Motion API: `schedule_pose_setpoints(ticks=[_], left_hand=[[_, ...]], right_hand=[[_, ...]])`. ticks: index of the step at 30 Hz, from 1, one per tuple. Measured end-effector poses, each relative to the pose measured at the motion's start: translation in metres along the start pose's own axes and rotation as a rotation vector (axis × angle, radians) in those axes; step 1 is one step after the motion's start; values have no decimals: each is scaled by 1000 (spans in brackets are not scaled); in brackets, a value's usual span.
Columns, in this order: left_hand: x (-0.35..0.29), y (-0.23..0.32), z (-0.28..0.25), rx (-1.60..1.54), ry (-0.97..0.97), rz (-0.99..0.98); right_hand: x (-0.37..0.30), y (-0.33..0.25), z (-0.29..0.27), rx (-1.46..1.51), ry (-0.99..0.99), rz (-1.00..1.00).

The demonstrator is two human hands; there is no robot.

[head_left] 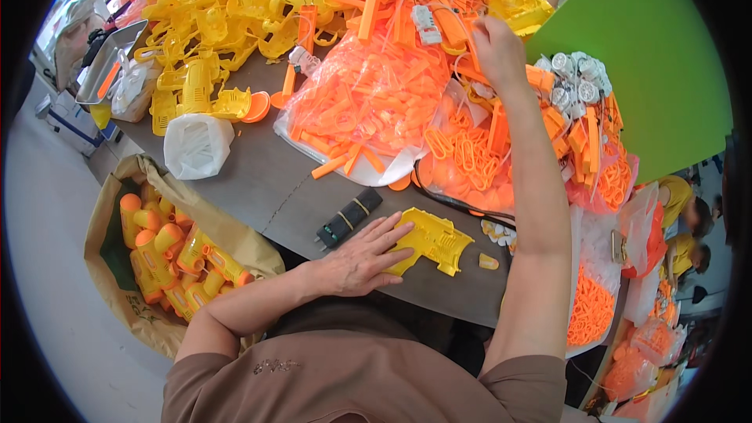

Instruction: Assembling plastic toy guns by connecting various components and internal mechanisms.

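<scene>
My left hand (356,260) lies flat near the table's front edge, fingers stretched, its fingertips at the left end of a yellow plastic half-shell (431,241). The shell lies with its hollow side up. Just beyond that hand is a black oblong block (350,218) with bands round it. A small yellow piece (488,262) sits right of the shell. My right arm reaches far forward, and the right hand (497,51) is closed at the heap of orange plastic parts (450,23). What its fingers grip is hidden.
Yellow shells (227,12) pile up at the back left. Mid-table stands a clear bag of orange pieces (376,94), beside orange loops (470,153). A sack (110,266) of assembled yellow-orange units is at lower left. A green panel (642,70) rises at right; other people sit beyond.
</scene>
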State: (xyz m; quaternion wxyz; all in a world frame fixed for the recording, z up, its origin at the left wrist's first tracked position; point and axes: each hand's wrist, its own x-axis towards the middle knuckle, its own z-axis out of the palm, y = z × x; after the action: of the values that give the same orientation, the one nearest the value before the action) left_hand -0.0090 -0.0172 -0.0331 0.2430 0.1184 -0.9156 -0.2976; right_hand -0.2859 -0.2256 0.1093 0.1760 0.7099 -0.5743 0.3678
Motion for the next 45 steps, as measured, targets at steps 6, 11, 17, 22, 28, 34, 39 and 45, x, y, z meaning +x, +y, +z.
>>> schedule_pose_setpoints(ticks=[6, 11, 17, 22, 28, 34, 39, 45], left_hand=[[-6, -2, -2, -137, 118, -98], [-8, -5, 0, -196, 188, -86], [-11, -5, -1, -210, 210, -57], [-9, 1, -5, -134, 392, 11], [35, 26, -41, -956, 479, -445], [66, 33, -31, -1949, 248, -340], [73, 43, -27, -1841, 482, -258], [77, 48, -30, -1689, 697, -271]], right_hand=[[85, -60, 70, 56, -34, -212], [108, -59, 104, -264, -344, -199], [95, -48, 63, 271, 128, -19], [69, -38, -19, 1172, -169, 371], [17, -66, -93, 1300, -259, 289], [-77, -135, -139, 1273, -378, 425], [-145, -161, -165, 1289, -333, 516], [-173, -164, -164, 1464, -225, 633]])
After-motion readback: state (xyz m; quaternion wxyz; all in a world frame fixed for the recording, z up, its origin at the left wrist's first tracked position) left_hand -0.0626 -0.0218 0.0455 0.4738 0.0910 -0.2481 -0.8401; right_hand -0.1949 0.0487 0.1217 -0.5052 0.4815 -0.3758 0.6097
